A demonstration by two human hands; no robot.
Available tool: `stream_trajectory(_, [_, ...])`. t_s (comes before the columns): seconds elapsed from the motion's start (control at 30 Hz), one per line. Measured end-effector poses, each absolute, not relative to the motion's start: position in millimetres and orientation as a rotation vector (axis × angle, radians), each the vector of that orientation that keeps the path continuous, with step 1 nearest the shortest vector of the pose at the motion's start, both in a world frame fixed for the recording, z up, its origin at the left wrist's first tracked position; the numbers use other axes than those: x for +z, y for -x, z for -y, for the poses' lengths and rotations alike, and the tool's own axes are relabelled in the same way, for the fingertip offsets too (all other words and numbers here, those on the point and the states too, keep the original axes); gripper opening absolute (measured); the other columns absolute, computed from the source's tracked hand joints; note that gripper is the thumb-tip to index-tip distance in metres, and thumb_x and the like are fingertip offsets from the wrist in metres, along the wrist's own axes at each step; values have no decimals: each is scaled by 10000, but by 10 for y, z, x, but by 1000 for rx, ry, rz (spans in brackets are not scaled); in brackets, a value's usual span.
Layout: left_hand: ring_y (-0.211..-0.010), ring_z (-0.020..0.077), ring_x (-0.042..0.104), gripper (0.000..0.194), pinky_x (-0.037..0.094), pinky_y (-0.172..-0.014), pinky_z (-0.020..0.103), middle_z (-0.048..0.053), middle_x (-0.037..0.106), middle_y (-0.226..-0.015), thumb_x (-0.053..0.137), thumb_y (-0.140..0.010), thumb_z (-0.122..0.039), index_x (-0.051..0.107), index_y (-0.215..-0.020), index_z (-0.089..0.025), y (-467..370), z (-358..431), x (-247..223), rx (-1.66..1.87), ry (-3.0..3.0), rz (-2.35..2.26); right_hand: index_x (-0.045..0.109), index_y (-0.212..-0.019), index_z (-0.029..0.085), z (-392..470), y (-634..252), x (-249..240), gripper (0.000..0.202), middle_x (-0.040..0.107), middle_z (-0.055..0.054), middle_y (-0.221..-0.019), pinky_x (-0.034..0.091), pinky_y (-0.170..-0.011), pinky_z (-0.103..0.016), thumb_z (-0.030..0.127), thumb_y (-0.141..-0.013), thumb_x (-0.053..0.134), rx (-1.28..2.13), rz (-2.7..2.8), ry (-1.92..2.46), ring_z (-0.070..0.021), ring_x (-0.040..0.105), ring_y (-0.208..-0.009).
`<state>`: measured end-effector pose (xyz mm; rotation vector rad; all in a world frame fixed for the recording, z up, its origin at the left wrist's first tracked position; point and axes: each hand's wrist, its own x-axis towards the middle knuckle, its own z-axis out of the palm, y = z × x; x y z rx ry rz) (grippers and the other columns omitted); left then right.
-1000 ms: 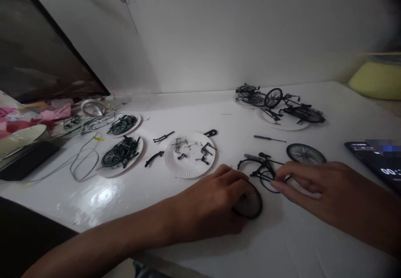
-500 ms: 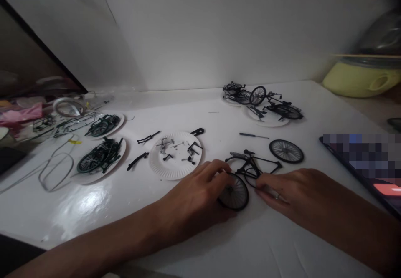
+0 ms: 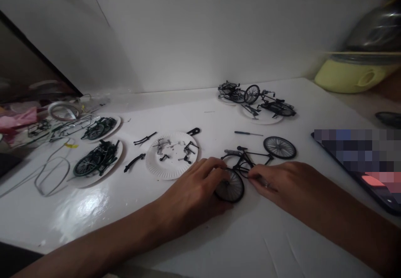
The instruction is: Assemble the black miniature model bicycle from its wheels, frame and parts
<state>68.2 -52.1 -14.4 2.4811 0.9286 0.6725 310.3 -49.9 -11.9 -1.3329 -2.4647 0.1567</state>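
Note:
My left hand (image 3: 200,188) is closed around a small spoked toy wheel (image 3: 234,188), with the fingers over its hub side. Just right of it, my right hand (image 3: 275,180) pinches the lower part of a black miniature bicycle frame (image 3: 255,155). The frame lies with its saddle toward the back, close to the wheel; fingers hide whether the two touch. A second loose wheel (image 3: 280,147) is flat on the table beyond my right hand. Behind the frame lies a small blue screwdriver (image 3: 248,133).
A paper plate (image 3: 152,169) bears several tiny parts. Forks and a fender (image 3: 134,162) lie left of it. Dark green bicycle parts (image 3: 95,161) fill plates at left. Black model bicycles (image 3: 275,104) stand at the back. A phone (image 3: 354,178) lies at right, a yellow pot (image 3: 341,75) behind.
The whole view has shifted slightly, so things appear a little further left. Both hands keep their hold on the wheel and the frame, with hardly any movement between them.

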Motion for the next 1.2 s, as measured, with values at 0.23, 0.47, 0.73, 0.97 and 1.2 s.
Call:
stream_trajectory(0.23, [-1094, 234, 584, 342, 462, -970, 432, 102, 580, -1256, 699, -816, -204, 541, -1118, -171, -769, 528, -174, 715, -2601, -948, 661, -730, 262, 473, -3084, -36, 127, 601, 62, -523, 321, -423, -241, 257, -847, 611, 294, 2347, 1483, -108, 523, -424])
stream_trajectory(0.47, [-1242, 253, 525, 274, 340, -1025, 489, 123, 555, -1331, 656, -874, -274, 506, -1086, -185, -850, 495, -220, 687, -2633, -1059, 689, -831, 267, 491, -3033, -120, 73, 683, 55, -625, 405, -495, -243, 254, -851, 620, 331, 2338, 1385, -125, 613, -510])
stream_trajectory(0.73, [-1383, 320, 374, 613, 225, -1120, 566, 130, 481, -1442, 697, -841, -409, 383, -1329, -212, -812, 383, -245, 610, -2651, -1150, 714, -825, 233, 471, -2944, -173, 136, 706, 14, -639, 437, -540, -283, 218, -864, 585, 212, 2370, 1343, -155, 628, -516])
stream_trajectory(0.97, [-1191, 302, 537, 583, 322, -1020, 527, 110, 633, -1249, 670, -873, -412, 404, -1340, -185, -769, 341, -182, 501, -2662, -1082, 709, -830, 246, 480, -2924, -149, 141, 685, 23, -620, 427, -512, -281, 204, -863, 579, 238, 2381, 1313, -147, 604, -492])
stream_trajectory(1.2, [-1104, 274, 571, 527, 350, -963, 461, 75, 610, -1301, 680, -866, -461, 499, -1283, -193, -786, 376, -161, 540, -2695, -1074, 700, -819, 241, 510, -2896, -103, 154, 682, 28, -618, 421, -490, -266, 166, -850, 569, 292, 2412, 1301, -143, 614, -501])
